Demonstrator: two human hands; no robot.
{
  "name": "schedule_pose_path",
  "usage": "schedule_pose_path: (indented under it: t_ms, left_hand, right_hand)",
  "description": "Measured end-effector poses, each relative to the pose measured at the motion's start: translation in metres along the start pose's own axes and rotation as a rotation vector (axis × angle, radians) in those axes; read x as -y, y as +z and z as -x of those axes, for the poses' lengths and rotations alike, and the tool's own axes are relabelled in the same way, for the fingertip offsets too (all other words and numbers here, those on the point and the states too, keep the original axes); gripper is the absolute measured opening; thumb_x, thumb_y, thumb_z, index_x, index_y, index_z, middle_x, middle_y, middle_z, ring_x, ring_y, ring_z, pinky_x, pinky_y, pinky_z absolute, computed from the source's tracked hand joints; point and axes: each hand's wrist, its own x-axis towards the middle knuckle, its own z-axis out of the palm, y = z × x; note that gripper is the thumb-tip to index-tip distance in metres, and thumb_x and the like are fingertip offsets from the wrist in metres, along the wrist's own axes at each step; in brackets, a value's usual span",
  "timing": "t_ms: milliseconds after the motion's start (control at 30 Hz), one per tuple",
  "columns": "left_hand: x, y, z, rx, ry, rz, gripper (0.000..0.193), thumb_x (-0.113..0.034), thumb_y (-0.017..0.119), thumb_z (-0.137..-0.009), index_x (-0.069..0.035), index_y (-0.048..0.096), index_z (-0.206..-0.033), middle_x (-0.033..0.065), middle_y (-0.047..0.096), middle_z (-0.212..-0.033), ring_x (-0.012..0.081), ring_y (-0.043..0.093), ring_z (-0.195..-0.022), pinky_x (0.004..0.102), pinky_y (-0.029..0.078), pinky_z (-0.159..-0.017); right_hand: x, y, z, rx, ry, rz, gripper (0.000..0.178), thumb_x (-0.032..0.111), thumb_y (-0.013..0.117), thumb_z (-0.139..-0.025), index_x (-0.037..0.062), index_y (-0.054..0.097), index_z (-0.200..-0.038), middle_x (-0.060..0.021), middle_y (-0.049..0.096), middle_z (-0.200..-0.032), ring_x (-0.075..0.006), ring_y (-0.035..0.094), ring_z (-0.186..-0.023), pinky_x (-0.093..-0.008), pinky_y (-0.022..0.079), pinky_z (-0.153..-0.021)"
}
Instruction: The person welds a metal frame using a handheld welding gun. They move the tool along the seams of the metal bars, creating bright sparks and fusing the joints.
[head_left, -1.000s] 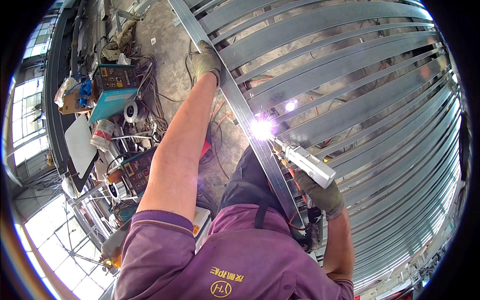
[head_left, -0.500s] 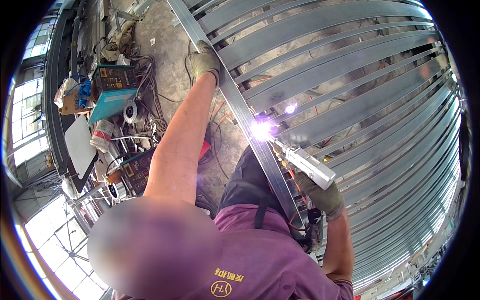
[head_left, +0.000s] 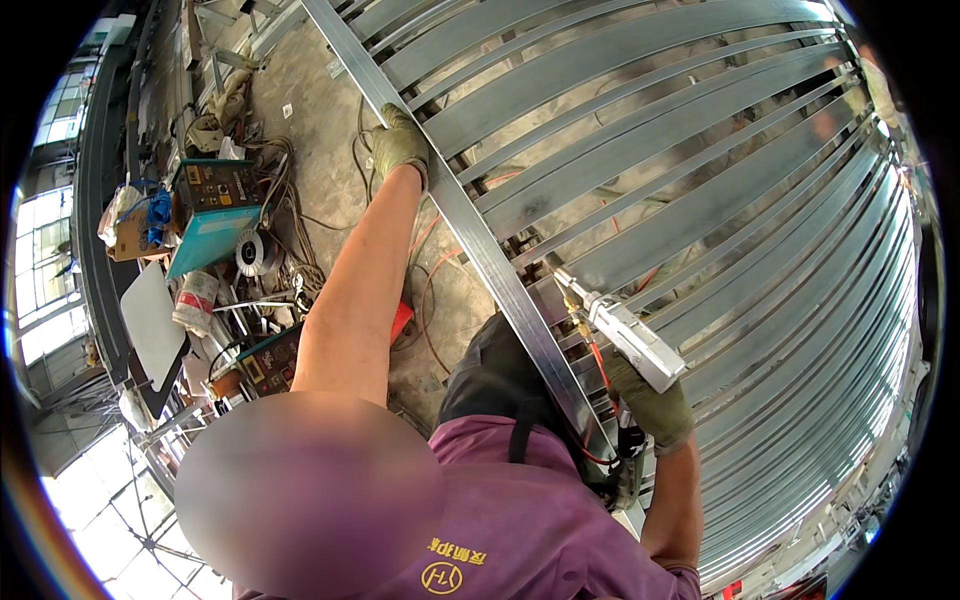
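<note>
My left hand (head_left: 400,148), in an olive work glove, is closed over the long metal edge bar (head_left: 465,215) of a large slatted metal frame. My right hand (head_left: 655,402), gloved the same way, grips a silver welding gun (head_left: 637,346) from below; its handle is mostly hidden by the glove. The gun's nozzle points up and left toward the joints between the slats (head_left: 590,125) and the edge bar. No arc is lit at its tip. An orange-red hose (head_left: 599,362) runs along the gun.
At the left stand a teal welding machine (head_left: 215,215), a wire spool (head_left: 258,252), a second machine (head_left: 270,362) and a white-and-red bucket (head_left: 196,302). Cables (head_left: 290,190) trail over the concrete floor. Slats stretch far to the right.
The bright welding arc at the edge bar has gone out. The gun's nozzle has drawn away from the bar, to the right. My left hand keeps its hold on the bar.
</note>
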Motion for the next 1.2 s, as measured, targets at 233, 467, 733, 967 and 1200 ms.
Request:
schedule_pose_path:
  t_ms: [233,467,733,967,1200]
  left_hand:
    - [0.037,0.025,-0.04,0.009,0.069,0.04,0.083,-0.066,0.032,-0.108,0.008,0.059,-0.135,0.035,0.068,-0.128,0.0492,0.064,-0.124,0.0522,0.05,-0.106]
    - [0.081,0.059,0.043,0.081,-0.195,0.112,0.084,-0.066,0.031,-0.109,0.009,0.061,-0.133,0.0338,0.069,-0.128,0.0473,0.066,-0.121,0.049,0.05,-0.106]
    - [0.114,0.055,0.173,0.027,0.055,0.082,0.075,-0.058,0.031,-0.111,0.007,0.064,-0.129,0.0357,0.068,-0.126,0.0537,0.061,-0.124,0.0525,0.047,-0.107]
    - [0.11,0.046,0.189,-0.056,-0.031,0.172,0.073,-0.058,0.034,-0.111,0.006,0.068,-0.124,0.034,0.071,-0.12,0.0522,0.064,-0.116,0.0524,0.049,-0.102]
    - [0.11,0.044,0.194,-0.051,-0.04,0.168,0.074,-0.059,0.033,-0.111,0.004,0.069,-0.127,0.0313,0.072,-0.122,0.0503,0.065,-0.118,0.0509,0.05,-0.102]
  right_hand:
    - [-0.003,-0.002,0.002,-0.053,-0.041,0.123,0.04,0.023,0.076,-0.102,0.0028,0.068,-0.136,0.0024,0.07,-0.097,-0.0081,0.059,-0.081,-0.0276,0.053,-0.07]
    - [-0.018,-0.041,0.0,-0.028,-0.086,0.238,0.038,0.026,0.074,-0.102,0.0041,0.069,-0.133,0.0022,0.067,-0.092,-0.0086,0.058,-0.079,-0.0288,0.052,-0.07]
    - [-0.025,-0.06,-0.028,0.118,-0.155,0.213,0.033,0.031,0.07,-0.104,0.0059,0.072,-0.127,0.0005,0.071,-0.088,-0.0084,0.06,-0.071,-0.0287,0.052,-0.064]
    - [-0.047,-0.068,-0.038,0.198,-0.302,0.137,0.033,0.027,0.075,-0.102,0.0055,0.073,-0.127,-0.0042,0.076,-0.1,-0.0135,0.067,-0.084,-0.0328,0.056,-0.076]
    - [-0.053,-0.072,-0.04,0.245,-0.271,0.137,0.033,0.024,0.076,-0.1,0.0056,0.073,-0.127,-0.0065,0.078,-0.109,-0.0153,0.071,-0.092,-0.0347,0.058,-0.08]
